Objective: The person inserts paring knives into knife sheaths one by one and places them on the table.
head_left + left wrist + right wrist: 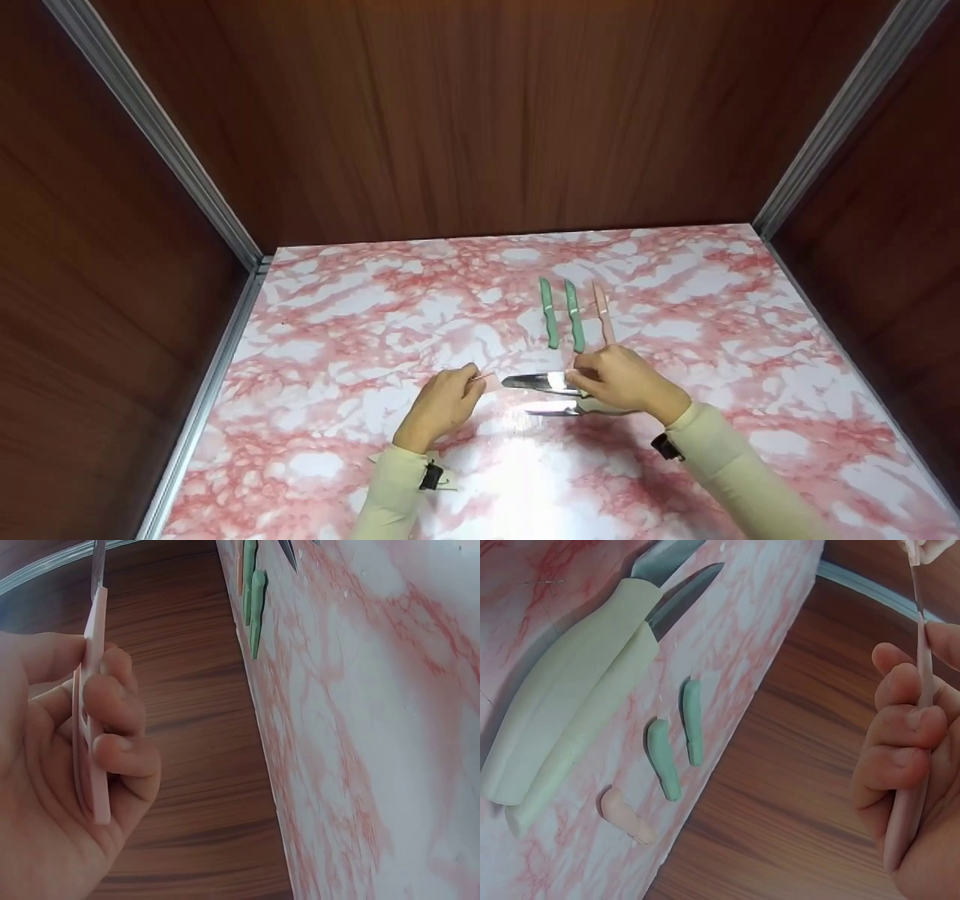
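- Where the left sleeve (390, 484) crosses the bench (315, 360), pale pieces (448, 484) poke out from under it; too much is hidden to tell what they are.
- Next comes the left hand (442, 403), its fingers curled round a pink cover (99, 787) held up above the bench.
- Between the hands runs the blade of the pink knife (907, 821), meeting the cover's end; one still moment cannot show whether it is going in or coming out, so I judge this one only as part-way.
- Below that gap, two large knives (553, 409) lie side by side with pale handles, blades bare and pointing left.
- Farther back, two green knives (575, 319) lie roughly parallel and look fully covered.
- Just right of them lies a small pink-orange knife (602, 307), seemingly covered too. My tally is three closed, one in hand, two bare; if covering is the aim, the large pair is left.
- Last, the right hand (622, 379) has its fingers wrapped round the pink knife's handle.
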The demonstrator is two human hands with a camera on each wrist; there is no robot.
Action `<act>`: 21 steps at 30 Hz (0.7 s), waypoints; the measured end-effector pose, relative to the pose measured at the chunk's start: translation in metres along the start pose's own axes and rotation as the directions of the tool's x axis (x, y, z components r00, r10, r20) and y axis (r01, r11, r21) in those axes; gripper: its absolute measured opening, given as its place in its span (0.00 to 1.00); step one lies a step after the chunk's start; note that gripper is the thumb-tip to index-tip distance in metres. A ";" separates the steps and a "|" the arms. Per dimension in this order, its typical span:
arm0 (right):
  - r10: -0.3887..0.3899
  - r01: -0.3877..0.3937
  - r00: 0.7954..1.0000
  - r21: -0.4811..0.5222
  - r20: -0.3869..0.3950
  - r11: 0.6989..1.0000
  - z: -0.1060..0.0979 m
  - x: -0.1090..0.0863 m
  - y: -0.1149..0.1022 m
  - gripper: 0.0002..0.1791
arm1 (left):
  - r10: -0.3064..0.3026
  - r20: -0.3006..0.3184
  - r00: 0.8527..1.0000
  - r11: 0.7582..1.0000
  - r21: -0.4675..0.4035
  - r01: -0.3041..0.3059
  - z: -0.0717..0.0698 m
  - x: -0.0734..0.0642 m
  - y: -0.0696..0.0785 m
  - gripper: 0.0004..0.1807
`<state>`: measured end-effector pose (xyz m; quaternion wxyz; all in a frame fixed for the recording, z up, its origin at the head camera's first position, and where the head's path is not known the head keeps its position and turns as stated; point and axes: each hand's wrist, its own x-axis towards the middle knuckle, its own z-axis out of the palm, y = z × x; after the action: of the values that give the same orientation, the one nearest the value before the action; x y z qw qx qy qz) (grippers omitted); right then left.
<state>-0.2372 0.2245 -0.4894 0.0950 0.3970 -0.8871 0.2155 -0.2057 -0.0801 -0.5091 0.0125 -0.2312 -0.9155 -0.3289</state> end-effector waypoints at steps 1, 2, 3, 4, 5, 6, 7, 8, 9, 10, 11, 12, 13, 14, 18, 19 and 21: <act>-0.003 0.003 1.000 0.001 0.000 1.000 0.000 0.000 0.000 0.14 | 0.001 0.005 1.000 1.000 -0.004 -0.001 -0.001 0.000 0.000 0.14; -0.008 0.008 1.000 0.001 -0.001 1.000 0.000 0.000 0.000 0.15 | 0.001 0.009 1.000 1.000 -0.006 -0.001 -0.001 0.000 0.000 0.14; -0.013 0.013 1.000 0.000 -0.002 1.000 0.000 0.000 0.000 0.16 | 0.003 0.012 1.000 1.000 -0.006 -0.003 -0.001 0.000 0.001 0.14; -0.018 0.018 1.000 -0.004 -0.004 1.000 0.000 0.000 0.000 0.16 | 0.005 0.012 1.000 1.000 -0.003 -0.005 -0.001 0.000 0.001 0.14; -0.023 0.023 1.000 -0.008 -0.006 1.000 0.000 0.000 0.000 0.16 | 0.006 0.013 1.000 1.000 -0.003 -0.006 -0.001 0.000 0.001 0.14; -0.027 0.027 1.000 -0.011 -0.005 1.000 0.000 0.000 0.000 0.17 | 0.008 0.013 1.000 1.000 0.000 -0.008 -0.001 0.000 0.001 0.14; -0.033 0.033 0.999 -0.015 -0.005 0.999 0.000 0.000 0.001 0.17 | 0.009 0.013 1.000 1.000 0.001 -0.009 -0.001 0.000 0.002 0.14; -0.040 0.040 0.999 -0.017 -0.007 0.999 0.000 0.000 0.001 0.16 | 0.008 0.015 1.000 1.000 0.005 -0.008 -0.001 0.000 0.002 0.14; -0.047 0.047 0.999 -0.018 -0.009 0.999 0.000 0.000 0.001 0.16 | 0.009 0.014 1.000 1.000 0.008 -0.009 -0.001 0.000 0.002 0.13; -0.054 0.054 0.999 -0.016 -0.009 0.998 0.000 0.000 0.001 0.15 | 0.007 0.015 1.000 1.000 0.008 -0.007 -0.001 0.001 0.002 0.13; -0.062 0.062 0.998 -0.015 -0.009 0.998 0.000 -0.001 0.002 0.14 | 0.004 0.016 1.000 1.000 0.009 -0.004 -0.001 0.001 0.003 0.13; -0.072 0.072 0.997 -0.013 -0.012 0.997 0.000 -0.001 0.002 0.13 | 0.003 0.015 1.000 1.000 0.012 -0.003 0.000 0.001 0.003 0.12; -0.082 0.082 0.997 -0.014 -0.014 0.997 0.000 -0.001 0.002 0.12 | 0.004 0.016 1.000 1.000 0.013 -0.004 0.000 0.000 0.003 0.12; -0.090 0.089 0.996 -0.013 -0.015 0.996 0.001 -0.001 0.002 0.12 | 0.005 0.015 1.000 1.000 0.013 -0.005 0.000 0.000 0.003 0.12; -0.108 0.108 0.994 -0.005 -0.007 0.994 0.002 -0.002 0.002 0.11 | 0.012 0.008 1.000 1.000 0.019 -0.012 0.001 0.001 0.003 0.11; -0.108 0.108 0.994 -0.004 -0.004 0.994 0.002 -0.002 0.002 0.12 | 0.011 0.011 1.000 1.000 0.017 -0.011 0.001 0.001 0.004 0.11; -0.109 0.109 0.994 -0.002 -0.001 0.994 0.002 -0.003 0.002 0.13 | 0.006 0.022 1.000 1.000 0.018 -0.007 0.002 0.002 0.004 0.11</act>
<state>-0.2370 0.2263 -0.4930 0.1074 0.4448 -0.8642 0.2093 -0.2056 -0.0755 -0.5077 0.0058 -0.2375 -0.9178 -0.3180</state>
